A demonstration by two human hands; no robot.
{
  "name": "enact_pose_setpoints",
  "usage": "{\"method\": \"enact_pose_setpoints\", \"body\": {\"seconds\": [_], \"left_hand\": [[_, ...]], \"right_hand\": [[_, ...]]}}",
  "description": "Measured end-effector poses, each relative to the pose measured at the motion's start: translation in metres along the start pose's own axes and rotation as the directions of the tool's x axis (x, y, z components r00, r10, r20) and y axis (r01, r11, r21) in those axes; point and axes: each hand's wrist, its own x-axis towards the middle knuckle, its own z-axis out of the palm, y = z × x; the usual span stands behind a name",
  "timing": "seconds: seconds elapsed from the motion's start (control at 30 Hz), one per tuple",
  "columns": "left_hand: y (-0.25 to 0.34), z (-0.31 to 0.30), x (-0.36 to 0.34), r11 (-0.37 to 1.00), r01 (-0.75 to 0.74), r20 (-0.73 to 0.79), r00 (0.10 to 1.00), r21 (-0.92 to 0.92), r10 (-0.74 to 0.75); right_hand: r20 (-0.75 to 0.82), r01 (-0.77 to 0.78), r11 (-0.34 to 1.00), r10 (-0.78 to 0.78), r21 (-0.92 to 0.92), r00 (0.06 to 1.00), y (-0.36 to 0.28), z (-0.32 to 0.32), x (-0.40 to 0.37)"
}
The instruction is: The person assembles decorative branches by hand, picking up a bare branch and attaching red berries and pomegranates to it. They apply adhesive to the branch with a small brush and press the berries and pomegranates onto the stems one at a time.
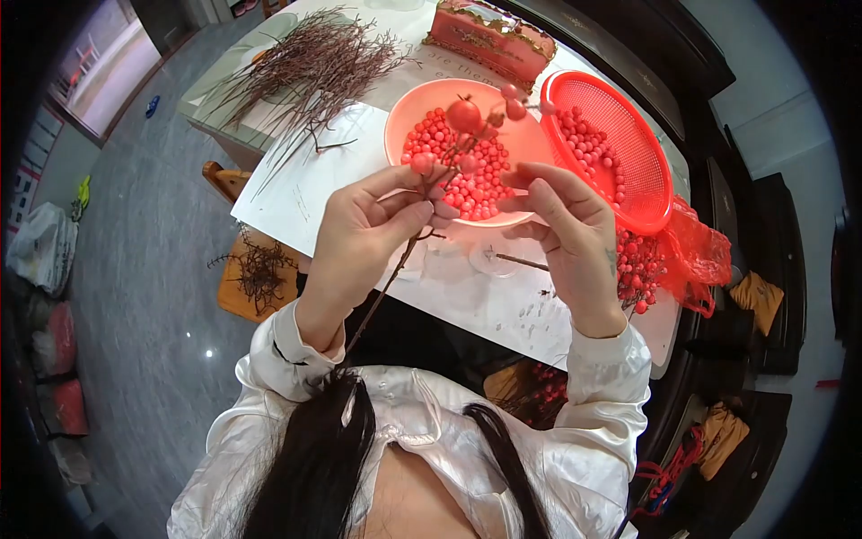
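Observation:
My left hand (364, 225) pinches a thin brown berry branch (384, 292) between thumb and fingers. Its stem runs down towards my chest, and its upper twigs carry a few red berries (464, 116). To the right, my right hand (575, 247) is raised with its fingers apart and slightly curled; I see nothing in it. Behind both hands is a pink bowl (528, 144) with many loose red berries (435, 139) in it. A red mesh basket (645, 148) tilts against the bowl's right side, with more berries (585, 142) inside.
Bare twigs (314, 67) are heaped on the table's far left. A decorated pink box (489, 43) stands at the back. Berry branches (636, 269) and a red plastic bag (700, 256) lie at right. Dark twigs (262, 269) rest on a wooden stool (235, 292).

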Motion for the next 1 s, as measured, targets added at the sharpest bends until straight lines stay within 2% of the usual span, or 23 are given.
{"method": "enact_pose_setpoints", "body": {"seconds": [0.03,0.13,0.17,0.27,0.33,0.37,0.47,0.53,0.57,0.67,0.77,0.87,0.93,1.0], "left_hand": [[-0.002,-0.003,0.001,0.999,-0.041,0.004,0.999,-0.008,0.041],[-0.004,-0.001,0.002,0.991,-0.097,-0.033,0.995,-0.088,0.094],[-0.003,0.002,0.001,0.988,-0.113,-0.052,0.993,-0.106,0.108],[-0.003,0.011,0.0,0.975,-0.115,-0.037,0.993,-0.188,0.11],[-0.002,0.015,-0.001,0.985,-0.084,-0.039,0.996,-0.151,0.079],[-0.005,0.014,-0.001,0.989,-0.086,-0.051,0.995,-0.117,0.081],[-0.003,0.017,0.0,0.988,-0.145,-0.118,0.983,-0.05,0.138],[-0.004,0.015,0.0,0.986,-0.158,-0.136,0.977,0.05,0.163],[-0.007,0.012,0.001,0.986,-0.16,-0.117,0.98,0.035,0.163],[-0.015,0.005,0.0,0.998,0.013,-0.078,0.997,0.066,-0.008],[-0.018,0.003,0.0,0.998,0.03,-0.052,0.998,0.053,-0.027],[-0.027,0.0,0.002,0.999,-0.019,-0.057,0.998,0.033,0.021],[-0.026,-0.001,0.003,0.996,-0.065,-0.031,0.997,0.059,0.067],[-0.025,-0.002,0.003,0.998,-0.031,-0.088,0.996,0.046,0.035]], "right_hand": [[-0.047,0.009,0.999,-0.011,-0.031,0.999,0.003,-0.004,-0.001],[0.062,-0.14,0.977,0.151,-0.158,0.987,0.003,0.001,-0.008],[0.151,-0.22,0.961,0.246,-0.171,0.957,0.003,0.007,-0.011],[0.304,-0.292,0.94,0.333,-0.174,0.893,0.018,0.029,-0.021],[0.381,-0.319,0.94,0.341,-0.121,0.859,0.028,0.035,-0.019],[0.38,-0.334,0.941,0.328,-0.054,0.865,0.035,0.034,-0.018],[0.324,-0.266,0.964,0.253,-0.005,0.911,0.041,0.035,-0.016],[0.312,-0.226,0.974,0.208,0.023,0.927,0.045,0.034,-0.014],[0.303,-0.207,0.978,0.187,0.036,0.934,0.046,0.034,-0.013],[0.26,-0.16,0.986,0.145,0.038,0.955,0.05,0.035,-0.013],[0.267,-0.199,0.978,0.175,0.065,0.948,0.052,0.033,-0.013],[0.268,-0.266,0.964,0.259,-0.011,0.928,0.043,0.03,-0.016],[0.198,-0.058,0.935,0.134,-0.35,0.971,0.031,0.021,-0.027],[0.135,0.115,0.742,-0.033,-0.66,0.99,0.017,0.006,-0.039]]}}
